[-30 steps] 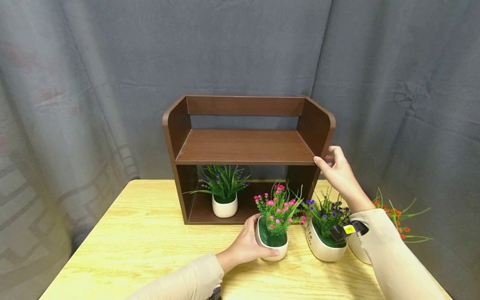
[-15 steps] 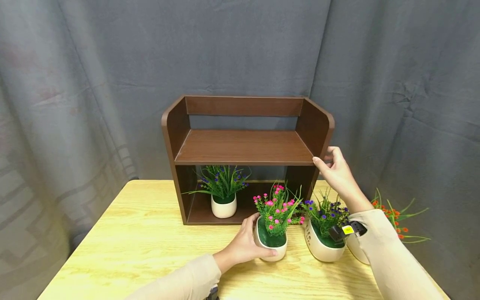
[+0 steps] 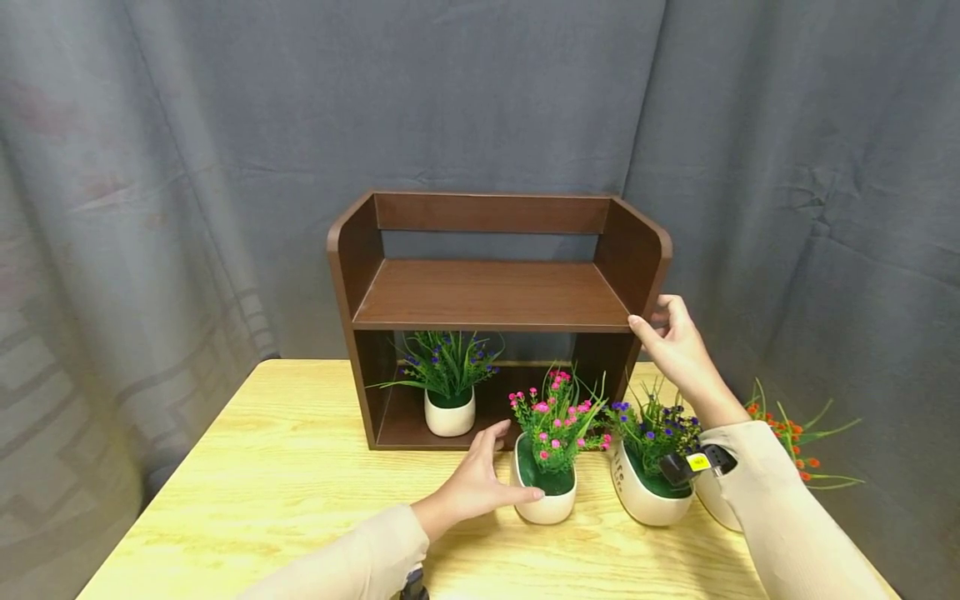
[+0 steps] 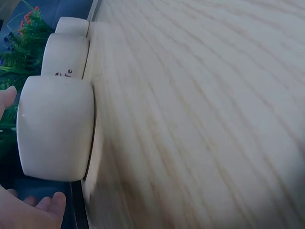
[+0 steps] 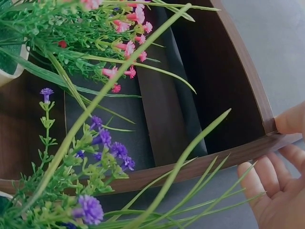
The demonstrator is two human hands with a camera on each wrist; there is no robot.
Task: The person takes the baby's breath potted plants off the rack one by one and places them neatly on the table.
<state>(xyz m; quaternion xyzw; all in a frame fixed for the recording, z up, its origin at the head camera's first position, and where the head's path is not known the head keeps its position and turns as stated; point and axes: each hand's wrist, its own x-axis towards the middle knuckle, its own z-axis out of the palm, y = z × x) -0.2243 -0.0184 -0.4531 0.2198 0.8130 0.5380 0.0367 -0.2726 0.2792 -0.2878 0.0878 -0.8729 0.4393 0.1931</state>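
Note:
A white pot with pink artificial flowers stands upright on the table in front of the shelf. My left hand is spread beside its left side, thumb by the front. The left wrist view shows the pot's white wall between thumb and fingers, with a gap on the finger side. My right hand grips the right side panel of the dark brown two-tier shelf, thumb on the front edge. In the right wrist view the fingers lie along the panel's outer face.
Inside the lower tier, toward the left, sits a white pot with blue-purple flowers. A lettered pot with purple flowers stands right of the pink one. Behind my right forearm, a pot with orange flowers is partly hidden. Grey curtains surround the table.
My left hand has let go of the pink-flowered pot and drawn back slightly to the left, fingers spreading. The pot stays in place. My right hand keeps its hold on the shelf.

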